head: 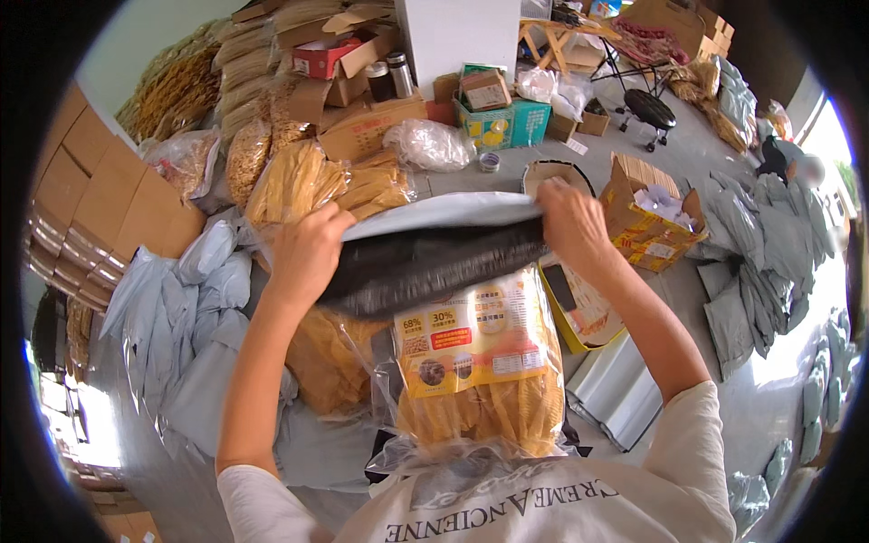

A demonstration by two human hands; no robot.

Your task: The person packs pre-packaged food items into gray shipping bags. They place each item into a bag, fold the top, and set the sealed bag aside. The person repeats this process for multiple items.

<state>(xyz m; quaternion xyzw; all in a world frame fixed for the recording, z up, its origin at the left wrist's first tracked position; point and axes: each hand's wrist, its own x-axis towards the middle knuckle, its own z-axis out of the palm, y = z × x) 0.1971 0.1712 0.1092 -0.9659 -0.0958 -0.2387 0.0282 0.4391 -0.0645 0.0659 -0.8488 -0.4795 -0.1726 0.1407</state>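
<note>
A grey plastic mailing bag with a black lining (434, 261) is stretched out between my two hands. My left hand (309, 251) pinches one end of its mouth, and my right hand (574, 220) grips the other end. The mouth gapes towards me and the black inside shows. Just below it, close to my body, a clear bag of dried yellow food strips, likely tofu skin, (475, 410) stands or leans, bearing a printed yellow label (468, 346). The mailer hides the top of this bag. Another clear bag of such strips (333, 370) lies to its left.
Filled grey mailers (197, 339) are heaped at left, more (760, 251) at right. Flat mailers (618, 387) lie beside a yellow-edged open box (577, 312). A carton with papers (655, 214), a tape roll (489, 161) and a wheeled stool (650, 112) stand farther off. Stacked cartons (108, 183) line the left.
</note>
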